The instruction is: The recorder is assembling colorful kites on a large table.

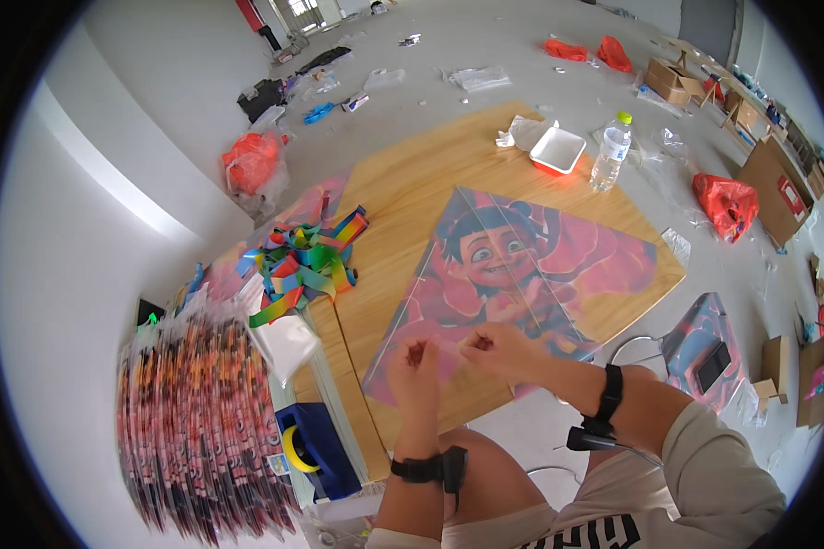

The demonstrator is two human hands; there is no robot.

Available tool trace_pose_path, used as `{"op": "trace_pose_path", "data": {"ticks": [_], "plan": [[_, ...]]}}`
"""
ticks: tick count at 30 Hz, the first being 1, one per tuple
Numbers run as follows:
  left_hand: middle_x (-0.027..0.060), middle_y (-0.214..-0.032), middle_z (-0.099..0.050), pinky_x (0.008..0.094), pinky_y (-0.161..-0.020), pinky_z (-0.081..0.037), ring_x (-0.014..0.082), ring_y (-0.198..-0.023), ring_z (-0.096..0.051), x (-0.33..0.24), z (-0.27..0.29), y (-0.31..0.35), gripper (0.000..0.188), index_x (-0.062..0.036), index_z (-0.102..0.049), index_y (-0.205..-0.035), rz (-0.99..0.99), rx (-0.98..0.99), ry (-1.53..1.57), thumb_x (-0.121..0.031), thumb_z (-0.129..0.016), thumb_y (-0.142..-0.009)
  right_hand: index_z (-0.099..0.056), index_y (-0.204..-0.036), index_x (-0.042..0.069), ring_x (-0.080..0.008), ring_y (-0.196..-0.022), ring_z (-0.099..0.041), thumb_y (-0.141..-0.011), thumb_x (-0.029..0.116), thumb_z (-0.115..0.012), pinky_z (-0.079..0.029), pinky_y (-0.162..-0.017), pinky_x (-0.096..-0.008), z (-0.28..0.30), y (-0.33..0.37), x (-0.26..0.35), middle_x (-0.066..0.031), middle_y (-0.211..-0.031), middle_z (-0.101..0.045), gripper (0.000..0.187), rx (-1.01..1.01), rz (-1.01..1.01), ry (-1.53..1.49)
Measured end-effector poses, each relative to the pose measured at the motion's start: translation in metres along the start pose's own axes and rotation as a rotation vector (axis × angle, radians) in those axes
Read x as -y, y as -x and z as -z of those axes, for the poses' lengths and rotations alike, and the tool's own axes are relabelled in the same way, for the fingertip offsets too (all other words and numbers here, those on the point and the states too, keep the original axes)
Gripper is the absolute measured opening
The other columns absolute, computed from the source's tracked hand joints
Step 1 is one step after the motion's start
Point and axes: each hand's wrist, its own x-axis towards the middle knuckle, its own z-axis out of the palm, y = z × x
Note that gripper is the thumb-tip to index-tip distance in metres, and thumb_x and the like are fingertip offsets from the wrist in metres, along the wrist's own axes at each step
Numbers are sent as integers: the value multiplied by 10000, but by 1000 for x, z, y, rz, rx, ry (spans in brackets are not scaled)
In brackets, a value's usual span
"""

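A kite (513, 252) printed with a cartoon figure in pink, blue and red lies flat on the wooden table (403, 160), with thin rods across it. Over its near edge, my left hand (415, 361) is closed, fingertips pressed together. Just to the right, my right hand (490, 348) is pinched in the same way, a small gap apart from the left. Whatever the fingers hold, if anything, is too thin or small to make out. Both wrists wear black straps with small devices.
Rainbow ribbons (307, 265) are heaped at the table's left. Below them stand a blue tape dispenser (325, 448) and a row of bagged kites (201, 412). A white tray (558, 149) and a water bottle (611, 156) sit at the far right. Boxes and red bags (726, 206) litter the floor.
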Motion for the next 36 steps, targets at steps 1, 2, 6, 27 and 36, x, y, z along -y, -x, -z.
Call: {"op": "trace_pose_path", "data": {"ticks": [1, 2, 6, 27, 36], "plan": [[16, -882, -663, 245, -714, -477, 86, -777, -588, 5, -1, -13, 193, -27, -693, -1053, 17, -13, -12, -163, -760, -934, -669, -910, -2, -102, -741, -611, -927, 208, -736, -502, -663, -282, 0, -12, 5, -46, -815, -670, 222, -37, -17, 87], [17, -892, -656, 247, -720, -477, 89, -787, -587, 9, -2, -25, 202, -31, -696, -1045, 34, -26, -23, -188, -760, -936, -678, -904, -4, -105, -733, -614, -917, 226, -746, -499, -649, -287, -1, -25, 7, -53, -802, -675, 240, -52, -26, 96], [61, -992, -623, 282, -754, -489, 134, -855, -591, 21, -8, -75, 232, -41, -713, -1001, 61, -135, -295, -253, -765, -923, -708, -910, 19, -156, -735, -650, -894, 304, -749, -491, -680, -345, -1, -82, 3, -78, -774, -698, 288, -124, -50, 166], [56, -1125, -639, 401, -860, -508, 251, -1017, -648, 77, -26, -158, 214, -64, -784, -874, -129, -238, -697, -274, -803, -836, -771, -847, 135, -271, -963, -674, -849, 418, -701, -357, -891, -501, -12, -173, -34, -74, -923, -737, 291, -226, -140, 805], [46, -1138, -644, 440, -866, -495, 262, -1057, -636, 77, -30, -159, 180, -104, -785, -850, -134, -263, -799, -279, -812, -817, -768, -956, 109, -268, -976, -698, -896, 523, -659, -366, -894, -497, -9, -177, -24, -75, -988, -754, 432, -137, -204, 861]]}}
